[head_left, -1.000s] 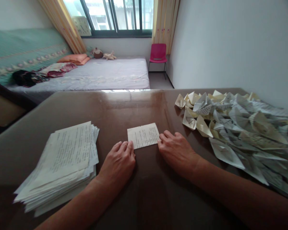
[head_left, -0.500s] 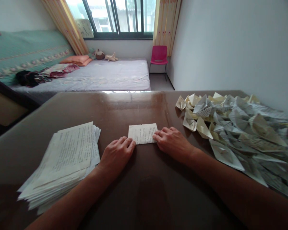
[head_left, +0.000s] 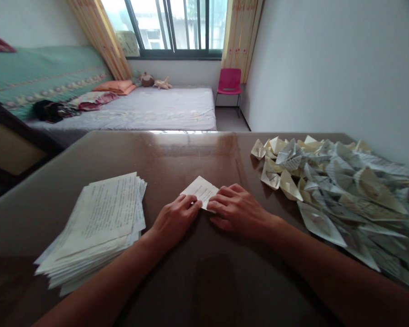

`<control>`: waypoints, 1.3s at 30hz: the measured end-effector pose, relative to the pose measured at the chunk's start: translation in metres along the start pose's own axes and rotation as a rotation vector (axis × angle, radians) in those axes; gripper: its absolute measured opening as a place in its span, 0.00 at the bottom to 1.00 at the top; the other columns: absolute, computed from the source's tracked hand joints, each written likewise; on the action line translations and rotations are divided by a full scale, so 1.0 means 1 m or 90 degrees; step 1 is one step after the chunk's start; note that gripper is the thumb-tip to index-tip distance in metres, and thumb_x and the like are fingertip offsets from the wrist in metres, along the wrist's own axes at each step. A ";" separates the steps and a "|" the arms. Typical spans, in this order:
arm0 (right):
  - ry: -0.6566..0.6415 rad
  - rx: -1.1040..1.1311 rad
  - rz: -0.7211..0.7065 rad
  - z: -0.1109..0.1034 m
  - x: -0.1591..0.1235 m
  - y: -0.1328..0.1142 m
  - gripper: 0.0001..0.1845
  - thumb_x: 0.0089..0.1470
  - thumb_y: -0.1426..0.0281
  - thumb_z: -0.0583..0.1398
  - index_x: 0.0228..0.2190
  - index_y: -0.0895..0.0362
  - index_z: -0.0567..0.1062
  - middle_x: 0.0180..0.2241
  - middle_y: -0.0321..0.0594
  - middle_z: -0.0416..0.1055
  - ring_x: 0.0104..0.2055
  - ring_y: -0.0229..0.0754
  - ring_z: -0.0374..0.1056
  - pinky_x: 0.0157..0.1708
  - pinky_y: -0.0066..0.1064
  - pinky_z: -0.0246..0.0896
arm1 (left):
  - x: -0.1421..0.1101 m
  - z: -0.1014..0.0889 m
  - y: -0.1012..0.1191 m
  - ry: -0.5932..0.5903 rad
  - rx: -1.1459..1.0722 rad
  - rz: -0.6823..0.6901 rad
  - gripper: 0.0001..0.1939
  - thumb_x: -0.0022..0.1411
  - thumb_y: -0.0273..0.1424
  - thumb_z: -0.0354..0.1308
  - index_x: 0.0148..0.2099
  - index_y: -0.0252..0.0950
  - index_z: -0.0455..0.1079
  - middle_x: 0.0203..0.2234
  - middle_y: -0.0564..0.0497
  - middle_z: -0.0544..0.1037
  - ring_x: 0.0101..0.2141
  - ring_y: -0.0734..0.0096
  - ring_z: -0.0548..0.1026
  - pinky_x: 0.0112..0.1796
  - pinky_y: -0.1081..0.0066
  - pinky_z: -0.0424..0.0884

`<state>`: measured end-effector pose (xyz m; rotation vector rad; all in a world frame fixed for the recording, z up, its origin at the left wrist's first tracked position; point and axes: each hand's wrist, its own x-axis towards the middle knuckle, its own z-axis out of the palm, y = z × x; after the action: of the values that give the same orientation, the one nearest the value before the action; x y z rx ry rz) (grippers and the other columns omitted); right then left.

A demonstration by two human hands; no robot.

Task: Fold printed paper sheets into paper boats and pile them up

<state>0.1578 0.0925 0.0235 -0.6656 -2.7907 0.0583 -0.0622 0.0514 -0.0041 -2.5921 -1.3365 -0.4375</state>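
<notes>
Head view: looking down across a brown table [head_left: 170, 159], with a bed [head_left: 167, 106] toward eleven o'clock and a chair [head_left: 229, 82] between twelve and one.

Slip [head_left: 197, 187]: lying on the table at the middle, between both hands, with one corner toward twelve o'clock; probably kept there for easy reach from either side and for a firm backing. Partly hidden under fingers, so impossible to make out every fold.

Left hand [head_left: 177, 213]: at the near edge of the slip, toward seven or eight o'clock; closed to a small pinch, thumb almost against forefinger, with hold of that edge, seemingly to stop any sliding.

Right hand [head_left: 240, 209]: toward four o'clock of the slip; curled loosely, with fingertips over the near right edge, perhaps for pressing. Cannot tell whether pinching underneath.

Stack [head_left: 105, 209]: of loose printed sheets, toward nine o'clock, near the left forearm; likely set there for ready reach, clear of the middle.

Boats [head_left: 322, 220]: of folded paper, heaped at three o'clock beyond the right hand; probably gathered aside to leave working space.
</notes>
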 end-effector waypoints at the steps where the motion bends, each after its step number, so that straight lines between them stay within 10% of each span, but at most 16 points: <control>1: -0.010 0.038 0.001 -0.001 -0.001 0.005 0.19 0.55 0.61 0.60 0.46 0.56 0.71 0.46 0.44 0.73 0.49 0.47 0.62 0.47 0.39 0.51 | -0.001 0.001 -0.001 0.019 -0.027 -0.006 0.10 0.66 0.27 0.51 0.46 0.35 0.71 0.36 0.47 0.74 0.37 0.67 0.73 0.36 0.69 0.74; 3: -0.022 0.107 0.010 -0.002 -0.003 0.018 0.28 0.51 0.62 0.64 0.52 0.57 0.68 0.51 0.46 0.69 0.54 0.49 0.59 0.50 0.40 0.51 | -0.001 0.003 -0.002 0.053 -0.069 -0.006 0.11 0.68 0.28 0.49 0.46 0.35 0.71 0.37 0.47 0.74 0.35 0.70 0.73 0.36 0.71 0.74; 9: -0.075 0.359 -0.027 -0.001 -0.010 0.051 0.10 0.58 0.69 0.58 0.41 0.52 0.78 0.42 0.39 0.76 0.47 0.40 0.65 0.49 0.35 0.58 | -0.001 0.000 0.001 0.005 -0.109 0.049 0.13 0.68 0.28 0.47 0.48 0.36 0.72 0.38 0.47 0.76 0.40 0.68 0.72 0.40 0.68 0.74; 17: -0.039 0.479 0.225 0.017 -0.007 0.049 0.15 0.59 0.61 0.56 0.34 0.58 0.78 0.30 0.36 0.72 0.31 0.36 0.65 0.33 0.26 0.60 | -0.012 -0.010 -0.008 -0.031 -0.175 0.024 0.16 0.67 0.25 0.45 0.49 0.36 0.73 0.46 0.49 0.77 0.48 0.67 0.68 0.48 0.66 0.71; 26: 0.115 0.203 0.376 0.042 0.009 0.041 0.19 0.56 0.58 0.58 0.21 0.57 0.67 0.21 0.31 0.61 0.24 0.34 0.55 0.27 0.26 0.48 | -0.011 -0.017 -0.009 -0.107 -0.131 -0.003 0.16 0.67 0.29 0.47 0.50 0.41 0.73 0.38 0.47 0.73 0.42 0.64 0.68 0.42 0.64 0.71; 39: 0.086 0.070 0.409 0.044 0.014 0.036 0.17 0.56 0.56 0.56 0.25 0.55 0.70 0.25 0.34 0.68 0.25 0.36 0.60 0.26 0.27 0.44 | -0.012 -0.013 -0.009 -0.087 -0.108 -0.015 0.15 0.66 0.28 0.48 0.48 0.41 0.73 0.36 0.48 0.73 0.39 0.66 0.69 0.39 0.67 0.71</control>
<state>0.1495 0.1316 -0.0194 -1.4415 -2.3176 0.2759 -0.0781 0.0431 0.0045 -2.7923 -1.4329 -0.4003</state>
